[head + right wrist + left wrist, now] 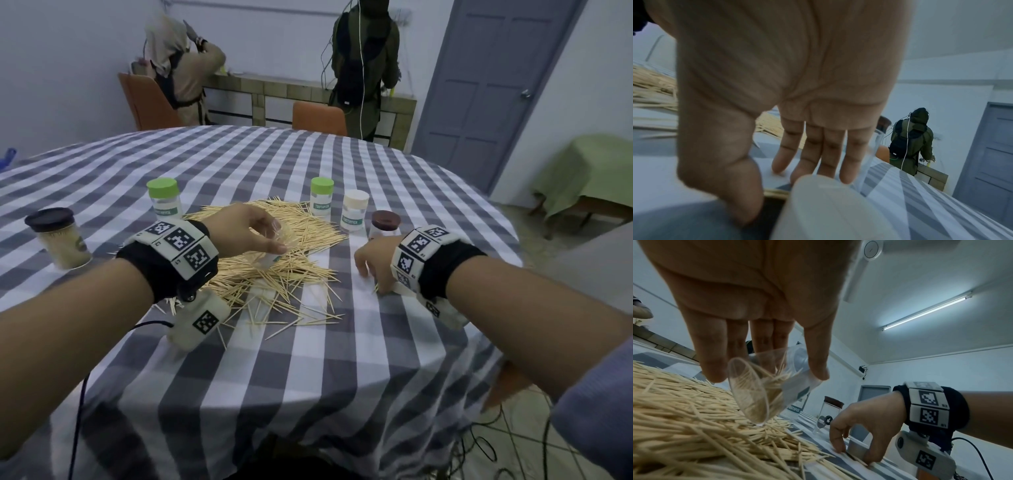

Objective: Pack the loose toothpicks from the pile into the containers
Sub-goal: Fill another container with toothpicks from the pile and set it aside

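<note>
Left hand: the left hand [250, 230] hangs over the middle of the pile, fingers and thumb curled round a small clear plastic toothpick container [764, 386].
Held container: it is tilted with its open mouth low, the rim touching the pile; a few toothpicks lie inside it; a white label with a green band shows on its side.
Right hand: the right hand [375, 260] is just right of the pile, fingertips [838, 446] down on the cloth, thumb and fingers pinching at a loose pale wooden toothpick [858, 460] that lies flat there.
Cap near right hand: a blurred off-white cylinder [830, 209] fills the foreground of the right wrist view, close under the palm; I cannot tell whether the hand touches it.
Pile: the heap of loose pale wooden toothpicks [274, 260] lies mid-table, strays fanning out on its near side.
Behind the pile: a green-capped clear container [164, 202] at its far left, a second green-capped clear container [322, 199] at its far right, both upright.
Right of the pile: a white-capped container with a green-banded label [355, 209], then a brown-lidded clear jar [385, 224], both upright, the jar just beyond the right hand.
Left of the pile: a dark-lidded jar packed with toothpicks [60, 238], well apart, upright.
Table: round, under a grey and white checked tablecloth [308, 377].
</note>
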